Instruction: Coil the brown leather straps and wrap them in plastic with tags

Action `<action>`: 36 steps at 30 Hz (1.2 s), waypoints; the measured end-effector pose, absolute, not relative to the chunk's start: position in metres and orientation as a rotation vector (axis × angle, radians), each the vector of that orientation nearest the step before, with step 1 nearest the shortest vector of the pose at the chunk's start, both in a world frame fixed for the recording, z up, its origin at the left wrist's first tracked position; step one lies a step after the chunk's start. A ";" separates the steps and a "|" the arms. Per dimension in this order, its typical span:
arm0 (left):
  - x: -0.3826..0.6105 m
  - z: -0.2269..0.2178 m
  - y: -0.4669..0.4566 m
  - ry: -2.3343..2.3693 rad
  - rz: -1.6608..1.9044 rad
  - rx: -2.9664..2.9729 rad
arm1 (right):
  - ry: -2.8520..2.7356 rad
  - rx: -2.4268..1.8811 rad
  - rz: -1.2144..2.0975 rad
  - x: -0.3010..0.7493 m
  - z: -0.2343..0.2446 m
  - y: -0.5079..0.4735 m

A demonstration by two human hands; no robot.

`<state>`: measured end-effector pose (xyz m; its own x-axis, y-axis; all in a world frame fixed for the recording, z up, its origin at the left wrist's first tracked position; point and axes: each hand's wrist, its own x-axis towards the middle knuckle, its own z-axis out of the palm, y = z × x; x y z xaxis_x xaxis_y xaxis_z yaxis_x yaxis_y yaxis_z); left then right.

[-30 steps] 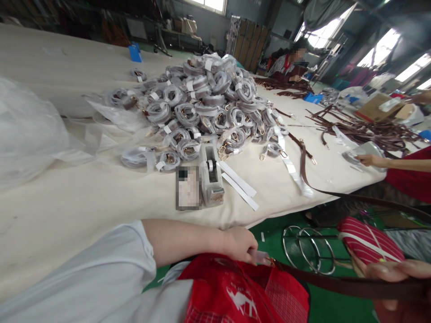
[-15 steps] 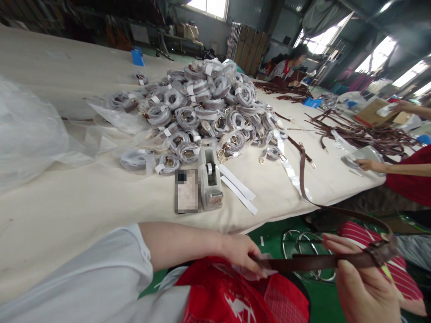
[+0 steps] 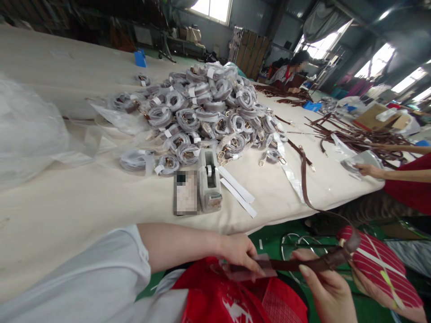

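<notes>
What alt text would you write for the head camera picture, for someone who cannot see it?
A person's left hand and right hand hold a brown strap between them; its far end lies on a cloth-covered table. On the table sit a pile of wrapped, coiled straps and a tape dispenser.

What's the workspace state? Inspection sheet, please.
Surface: cloth-covered table, cream, wrinkled.
Job's things: brown strap runs off the table edge to both hands; clear film at its near end.
Clutter: pile of wrapped coils, tape dispenser, white strips, plastic bag, loose straps.
Grippers: left hand pinches the strap's end; right hand grips it further along.
Cables: nothing seen.
Surroundings: co-worker's hand at the table's right; striped cushion, red fabric below; windows behind.
</notes>
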<state>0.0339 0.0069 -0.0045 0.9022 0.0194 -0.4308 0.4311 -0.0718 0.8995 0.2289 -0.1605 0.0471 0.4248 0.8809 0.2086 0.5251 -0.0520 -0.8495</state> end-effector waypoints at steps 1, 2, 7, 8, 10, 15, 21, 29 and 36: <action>0.034 -0.004 0.007 0.368 -0.331 1.618 | -1.244 -1.715 0.464 0.225 0.043 -0.158; 0.034 -0.004 0.006 0.385 -0.314 1.618 | -1.269 -1.720 0.471 0.221 0.038 -0.156; 0.035 -0.006 0.005 0.441 -0.251 1.623 | -1.297 -1.852 0.709 0.215 0.013 -0.149; 0.035 -0.007 0.005 0.427 -0.239 1.617 | -1.202 -1.853 0.807 0.217 0.009 -0.148; 0.034 -0.007 0.004 0.390 -0.235 1.612 | -0.919 -1.751 0.985 0.224 0.004 -0.149; 0.035 -0.011 0.001 0.421 -0.312 1.630 | -0.488 -1.465 0.985 0.244 0.000 -0.154; 0.036 -0.015 -0.001 0.367 -0.298 1.309 | -0.575 -1.556 0.932 0.244 0.008 -0.157; 0.036 -0.010 0.003 0.434 -0.290 1.564 | -0.560 -1.620 0.890 0.238 0.009 -0.154; 0.034 -0.001 0.005 0.399 -0.211 1.578 | -0.493 -1.630 0.858 0.247 0.016 -0.159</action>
